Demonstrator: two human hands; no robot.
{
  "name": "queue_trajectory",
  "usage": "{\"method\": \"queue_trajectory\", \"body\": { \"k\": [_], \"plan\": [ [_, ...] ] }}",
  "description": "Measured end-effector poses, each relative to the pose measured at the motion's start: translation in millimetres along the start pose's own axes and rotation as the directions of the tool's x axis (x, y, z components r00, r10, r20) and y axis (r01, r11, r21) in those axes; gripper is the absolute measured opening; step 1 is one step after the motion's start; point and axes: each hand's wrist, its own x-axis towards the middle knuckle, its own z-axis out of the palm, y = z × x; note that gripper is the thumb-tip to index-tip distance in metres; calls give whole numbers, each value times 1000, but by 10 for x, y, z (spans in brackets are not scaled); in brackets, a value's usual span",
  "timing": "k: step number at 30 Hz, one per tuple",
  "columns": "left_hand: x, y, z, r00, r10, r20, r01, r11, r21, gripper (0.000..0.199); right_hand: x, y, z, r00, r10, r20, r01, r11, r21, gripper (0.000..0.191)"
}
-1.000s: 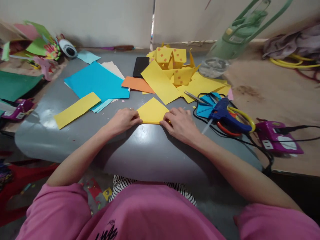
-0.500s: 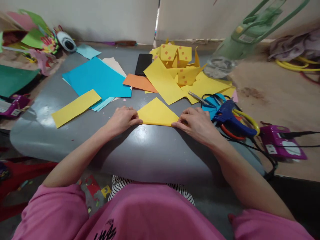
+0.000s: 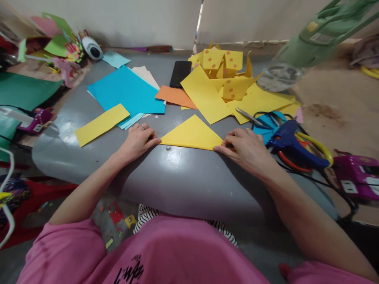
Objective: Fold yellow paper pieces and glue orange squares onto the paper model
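The yellow paper triangle lies between the hands — each one pinches an end corner.

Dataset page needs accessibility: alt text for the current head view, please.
Two bare hands, left and right, pinch the ends of the near edge of a folded yellow paper triangle on a gray table. Beyond it lie blue sheets, a black phone and spotted yellow papercraft; a blue-handled glue gun lies right.

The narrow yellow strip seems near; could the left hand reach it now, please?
Probably yes: the narrow yellow strip lies uncovered nearby, though the left hand is at the folded yellow triangle.
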Motion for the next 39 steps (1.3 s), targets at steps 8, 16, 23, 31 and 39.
{"method": "queue_trajectory", "body": {
  "k": [8,16,23,31,39],
  "plan": [
    [32,175,-141,899,427,94,-437,866,242,57,19,-32,-36,999,32,44,-32,999,3,31],
    [72,378,-256,835,501,225,-543,693,474,63,33,-40,-54,996,43,74,-46,999,27,31],
    [-13,613,-238,850,465,247,-525,716,459,50,21,-48,-73,997,33,73,-37,998,42,32],
    [-280,1230,118,962,259,86,-273,893,357,50,-5,-17,-16,1000,-5,-11,6,996,86,32],
    [-289,1227,144,968,236,84,-250,914,320,64,-34,43,-134,996,35,85,-38,999,30,35]
  ]
}}
